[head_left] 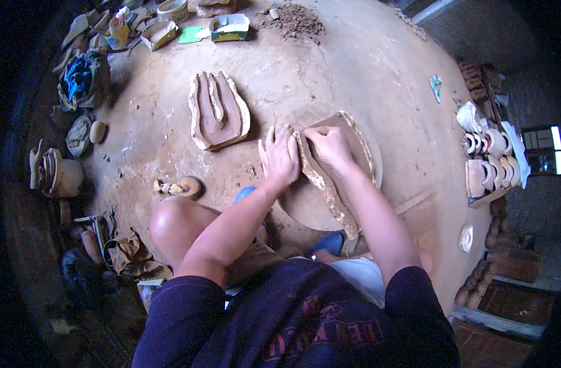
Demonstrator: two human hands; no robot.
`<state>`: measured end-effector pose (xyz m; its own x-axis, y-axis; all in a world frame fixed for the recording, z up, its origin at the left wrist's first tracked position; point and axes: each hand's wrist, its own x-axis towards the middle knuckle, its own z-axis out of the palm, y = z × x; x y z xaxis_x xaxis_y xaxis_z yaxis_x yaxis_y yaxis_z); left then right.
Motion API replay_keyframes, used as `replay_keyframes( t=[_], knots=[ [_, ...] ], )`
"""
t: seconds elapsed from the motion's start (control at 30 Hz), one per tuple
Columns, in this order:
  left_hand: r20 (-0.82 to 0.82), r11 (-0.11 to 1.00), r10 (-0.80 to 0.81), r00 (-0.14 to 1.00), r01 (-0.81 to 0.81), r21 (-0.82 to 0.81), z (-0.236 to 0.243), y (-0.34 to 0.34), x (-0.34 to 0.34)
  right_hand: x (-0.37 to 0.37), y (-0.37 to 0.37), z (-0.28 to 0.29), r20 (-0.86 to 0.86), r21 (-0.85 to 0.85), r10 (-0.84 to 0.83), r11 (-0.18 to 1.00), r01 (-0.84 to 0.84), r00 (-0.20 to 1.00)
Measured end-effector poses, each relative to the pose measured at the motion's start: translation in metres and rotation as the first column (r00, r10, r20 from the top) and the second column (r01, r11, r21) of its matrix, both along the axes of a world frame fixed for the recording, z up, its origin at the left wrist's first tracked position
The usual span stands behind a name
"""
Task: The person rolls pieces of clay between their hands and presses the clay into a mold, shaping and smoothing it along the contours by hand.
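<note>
Pressing down side by side, both hands work on a clay-filled mould [337, 178] that lies on a round board [305, 208] near the middle of the dusty floor [354, 67]. The left hand [279, 156] lies flat, fingers spread and close together, palm down on the floor just at the mould's left edge — it grips nothing. The right hand [329, 146] rests inside the mould with its fingers bent onto the clay, pushing rather than holding; whether the fingertips pinch any clay I cannot tell. The two hands are nearly touching at the mould's rim.

Just beyond the left hand, toward the far side of the floor, a second mould [219, 110] lies open — a shield-shaped shell with brown clay and a long ridge down its middle. Near the person's bare knee [173, 224] sits a small wooden tool [185, 187]. At the far edge of the floor are a small open box [229, 27], a bowl [172, 10] and a heap of loose dirt [294, 21]. Along the left edge lie rags, a blue cloth [78, 76] and a clay jug [57, 175]. At the right edge, well apart from the hands, pale moulded pieces [492, 159] stand in rows.
</note>
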<state>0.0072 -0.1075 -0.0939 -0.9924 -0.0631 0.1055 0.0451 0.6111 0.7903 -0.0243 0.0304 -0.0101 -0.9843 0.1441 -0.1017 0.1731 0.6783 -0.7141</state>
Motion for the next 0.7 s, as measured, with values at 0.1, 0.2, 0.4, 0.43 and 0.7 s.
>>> replay_keyframes(
  t=[0.1,0.2,0.4,0.43,0.7],
  knots=[
    [0.030,1.000,-0.014,0.999,0.014,0.002,0.002,0.002,0.003,-0.004,-0.004,0.009,0.157,0.048,-0.044,0.998,0.037,0.987],
    [0.036,1.000,-0.015,0.999,0.015,0.007,0.005,0.004,0.003,-0.001,-0.008,0.005,0.120,0.105,-0.015,0.994,0.002,0.993],
    [0.006,1.000,0.008,1.000,-0.007,-0.030,0.002,0.004,0.000,0.021,-0.011,-0.010,-0.148,0.137,0.049,0.990,-0.028,0.988],
    [0.011,1.000,0.003,1.000,-0.003,-0.029,0.003,0.004,0.001,0.018,-0.008,-0.008,-0.147,0.141,0.045,0.990,-0.024,0.988],
    [-0.036,1.000,-0.016,0.999,0.016,-0.006,-0.001,0.002,-0.007,0.033,-0.006,-0.004,-0.103,0.260,0.095,0.963,-0.065,0.990]
  ],
)
